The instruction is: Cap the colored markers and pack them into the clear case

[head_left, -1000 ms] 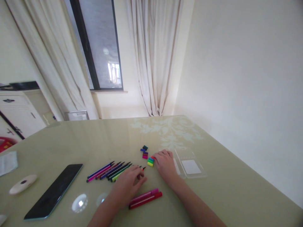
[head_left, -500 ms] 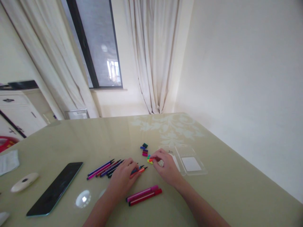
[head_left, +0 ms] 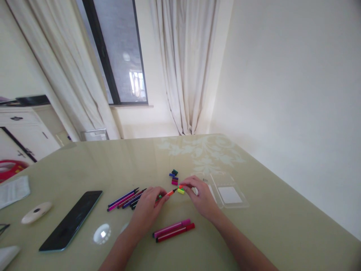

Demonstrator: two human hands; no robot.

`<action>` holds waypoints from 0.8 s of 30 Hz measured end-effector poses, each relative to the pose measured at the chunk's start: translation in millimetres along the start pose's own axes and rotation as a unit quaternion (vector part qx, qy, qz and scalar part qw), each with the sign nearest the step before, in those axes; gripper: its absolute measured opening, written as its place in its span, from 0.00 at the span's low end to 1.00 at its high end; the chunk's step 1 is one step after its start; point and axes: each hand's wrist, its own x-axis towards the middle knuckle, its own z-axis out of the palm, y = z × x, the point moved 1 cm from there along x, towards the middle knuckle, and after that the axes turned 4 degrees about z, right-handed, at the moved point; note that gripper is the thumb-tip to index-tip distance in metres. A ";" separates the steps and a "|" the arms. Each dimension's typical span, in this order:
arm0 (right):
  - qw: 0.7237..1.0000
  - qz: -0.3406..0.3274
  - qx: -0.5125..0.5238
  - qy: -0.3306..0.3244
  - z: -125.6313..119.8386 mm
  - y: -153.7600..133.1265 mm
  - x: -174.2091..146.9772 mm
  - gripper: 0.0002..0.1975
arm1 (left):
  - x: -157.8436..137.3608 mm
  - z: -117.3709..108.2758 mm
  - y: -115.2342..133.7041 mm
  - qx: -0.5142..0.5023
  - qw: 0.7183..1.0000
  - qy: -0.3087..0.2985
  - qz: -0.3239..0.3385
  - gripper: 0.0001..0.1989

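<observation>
Left hand [head_left: 149,206] grips an orange marker [head_left: 170,193]; right hand [head_left: 202,197] pinches an orange cap [head_left: 181,186]. Two capped markers [head_left: 175,233] lie between the hands, toward the wearer.

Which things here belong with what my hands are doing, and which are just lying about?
Belonging:
- orange pen, left hand
- orange cap, right hand
- loose caps
- uncapped pens
- capped pens
- probably clear case

Lying about:
- dark-screened device
- white oval object

Head cam looks forward and down over the table [head_left: 135,162], near left hand [head_left: 149,205] at 7 o'clock, right hand [head_left: 201,195] at 5; window [head_left: 121,52] beyond at 11, wall [head_left: 287,98] at 2.
</observation>
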 end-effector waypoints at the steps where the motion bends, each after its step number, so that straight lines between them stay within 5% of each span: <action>1: 1.000 0.000 -0.001 -0.003 0.4 0.0 -0.2 0.08 | -0.1 0.1 0.1 -0.002 1.000 0.002 0.001 0.15; 12: 0.999 0.025 0.013 -0.038 4.7 5.4 -3.2 0.08 | -0.5 0.9 15.8 -0.052 0.998 -0.011 0.033 0.13; 20: 0.994 0.060 0.071 -0.055 9.0 10.1 -2.5 0.10 | 1.3 -2.2 15.7 -0.053 0.996 0.035 0.062 0.13; 24: 0.996 0.073 0.038 -0.047 5.4 10.6 0.6 0.12 | 3.1 -6.7 18.4 -0.065 0.997 -0.017 0.033 0.12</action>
